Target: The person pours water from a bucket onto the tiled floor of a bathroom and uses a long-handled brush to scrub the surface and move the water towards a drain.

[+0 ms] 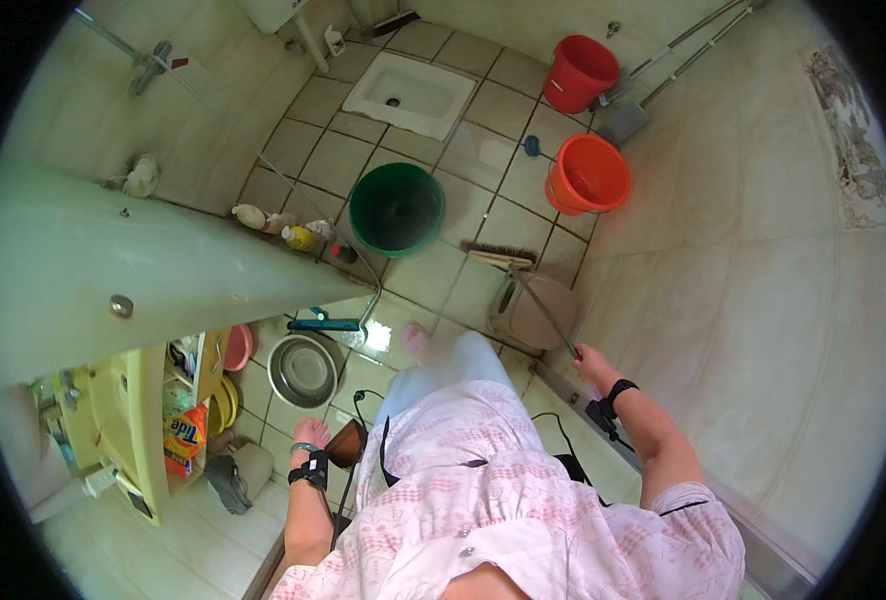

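My right hand (593,366) is closed round the grey handle of a long-handled brush (543,303). Its head, pale with dark bristles, rests at the tiled floor beside a beige plastic stool (531,312). Low on the left, my left hand (312,433) hangs with its fingers loosely apart and nothing visible in them. Close by it is a brown object (347,444) whose kind I cannot make out. Ahead of me stands a round green tub (397,210), dark inside.
A red bucket (580,75) and an orange bucket (587,174) stand by the right wall. A squat toilet (409,95) is set in the far floor. Bottles (298,238), a teal squeegee (325,325), a metal basin (303,371) and a yellow washstand (123,420) lie leftward.
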The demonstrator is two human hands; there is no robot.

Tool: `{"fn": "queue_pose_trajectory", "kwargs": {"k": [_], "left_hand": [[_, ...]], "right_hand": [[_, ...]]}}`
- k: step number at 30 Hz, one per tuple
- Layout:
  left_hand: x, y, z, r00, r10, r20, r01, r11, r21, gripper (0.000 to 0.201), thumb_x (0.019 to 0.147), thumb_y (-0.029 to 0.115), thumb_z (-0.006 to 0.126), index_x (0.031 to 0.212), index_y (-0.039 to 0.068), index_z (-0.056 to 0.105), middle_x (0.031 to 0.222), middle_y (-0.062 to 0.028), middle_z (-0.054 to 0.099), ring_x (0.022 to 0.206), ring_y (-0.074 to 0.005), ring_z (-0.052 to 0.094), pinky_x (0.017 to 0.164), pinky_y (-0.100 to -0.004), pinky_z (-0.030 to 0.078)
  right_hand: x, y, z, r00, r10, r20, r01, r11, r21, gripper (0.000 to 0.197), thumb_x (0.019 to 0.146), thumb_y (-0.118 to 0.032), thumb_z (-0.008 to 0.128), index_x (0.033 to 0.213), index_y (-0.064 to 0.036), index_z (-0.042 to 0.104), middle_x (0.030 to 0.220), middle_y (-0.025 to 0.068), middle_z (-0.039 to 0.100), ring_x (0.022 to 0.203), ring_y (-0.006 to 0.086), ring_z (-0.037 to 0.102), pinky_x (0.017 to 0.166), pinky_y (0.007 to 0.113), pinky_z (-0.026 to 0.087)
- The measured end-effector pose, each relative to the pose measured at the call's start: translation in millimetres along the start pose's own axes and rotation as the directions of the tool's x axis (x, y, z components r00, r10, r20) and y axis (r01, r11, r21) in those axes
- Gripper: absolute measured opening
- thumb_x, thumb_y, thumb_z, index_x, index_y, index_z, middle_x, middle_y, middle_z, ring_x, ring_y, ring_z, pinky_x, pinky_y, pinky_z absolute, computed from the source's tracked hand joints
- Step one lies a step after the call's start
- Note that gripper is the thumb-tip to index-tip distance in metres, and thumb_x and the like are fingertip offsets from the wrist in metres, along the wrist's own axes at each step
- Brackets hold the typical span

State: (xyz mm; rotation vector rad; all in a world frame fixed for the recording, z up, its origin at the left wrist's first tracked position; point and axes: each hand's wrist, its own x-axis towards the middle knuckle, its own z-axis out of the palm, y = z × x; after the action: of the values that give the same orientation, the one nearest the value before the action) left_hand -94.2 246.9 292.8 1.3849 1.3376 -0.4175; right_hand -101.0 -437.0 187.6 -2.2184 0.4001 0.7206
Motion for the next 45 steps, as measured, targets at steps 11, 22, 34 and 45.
{"fn": "queue_pose_trajectory", "kwargs": {"k": [11,22,34,45], "left_hand": [[29.8,61.3,43.6,0.999,-0.034,-0.007,0.035,0.982,0.185,0.049,0.089,0.021,0.044,0.136,0.016,0.029,0.13,-0.011,0.046,0.112,-0.031,0.051,0.084,-0.0479,0.044],[-7.5,125.9,155.0,0.989,-0.101,-0.112,0.123,0.97,0.208,0.053,0.086,0.019,0.045,0.136,0.016,0.026,0.132,-0.0114,0.043,0.114,-0.0325,0.048,0.091,-0.0512,0.038],[13.3,194.7,312.0,0.996,-0.083,0.011,0.077,0.958,0.276,0.055,0.079,0.012,0.054,0.13,0.018,0.033,0.096,-0.0047,0.053,0.098,-0.026,0.057,0.079,-0.0483,0.043],[79.9,286.6,421.7,0.992,-0.091,0.09,0.057,0.945,0.323,0.026,0.083,0.012,0.048,0.109,0.015,0.041,0.081,-0.0023,0.052,0.067,-0.0168,0.053,0.057,-0.0331,0.043]], "right_hand": [[52.3,-45.6,-43.4,0.905,0.33,0.268,-0.377,0.915,0.144,0.041,0.079,-0.015,0.053,0.118,0.0,0.052,0.104,0.025,0.06,0.098,0.0388,0.057,0.084,0.044,0.046],[294.6,-114.4,-147.0,0.99,0.067,0.125,-0.08,0.992,0.101,0.037,0.085,-0.014,0.05,0.12,-0.0011,0.05,0.112,0.026,0.056,0.106,0.0385,0.053,0.087,0.042,0.043],[401.7,-163.4,-258.2,0.983,0.028,0.182,-0.154,0.667,0.729,0.052,0.087,-0.007,0.051,0.134,0.0041,0.033,0.069,0.0068,0.051,0.051,0.0136,0.047,0.046,0.029,0.038],[448.2,-125.7,-293.2,0.959,0.272,0.074,-0.24,0.647,0.724,0.019,0.082,-0.006,0.053,0.099,0.0011,0.049,0.062,0.0062,0.051,0.051,0.0155,0.05,0.046,0.029,0.041]]}}
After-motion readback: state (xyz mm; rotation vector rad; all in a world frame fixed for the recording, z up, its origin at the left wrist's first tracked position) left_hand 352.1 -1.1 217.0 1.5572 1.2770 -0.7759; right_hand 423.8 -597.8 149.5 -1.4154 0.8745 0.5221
